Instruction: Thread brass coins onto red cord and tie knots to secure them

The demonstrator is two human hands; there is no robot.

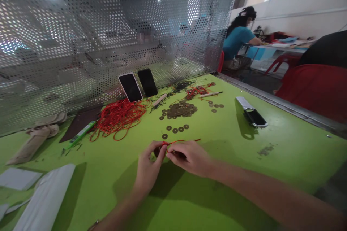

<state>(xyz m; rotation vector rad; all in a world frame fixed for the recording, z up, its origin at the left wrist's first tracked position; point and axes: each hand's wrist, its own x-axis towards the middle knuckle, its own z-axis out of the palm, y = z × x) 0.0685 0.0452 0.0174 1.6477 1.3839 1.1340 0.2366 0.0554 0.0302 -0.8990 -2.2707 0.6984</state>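
Note:
Close together over the green table (230, 195), both hands work on one red cord (187, 140). My left hand (151, 162) pinches a small red knotted part of it between thumb and fingertips. My right hand (189, 157) has its thumb and fingers closed on the cord just beside that knot, and a loose end sticks out to the right above the knuckles. Whether a coin sits inside the fingers is hidden. Just beyond the hands lie several round coins with holes (175, 130), and a larger coin pile (181, 109) is behind them.
A tangle of red cord (119, 117) lies at left, near a green packet (81, 133). Two phones (148, 82) lean on the perforated metal screen (108, 25). Knotted red pieces (199, 91) lie farther back. A black-and-silver handled object (252, 112) is at right. White wrapped material (46, 198) lies front left. Another person (238, 36) sits beyond.

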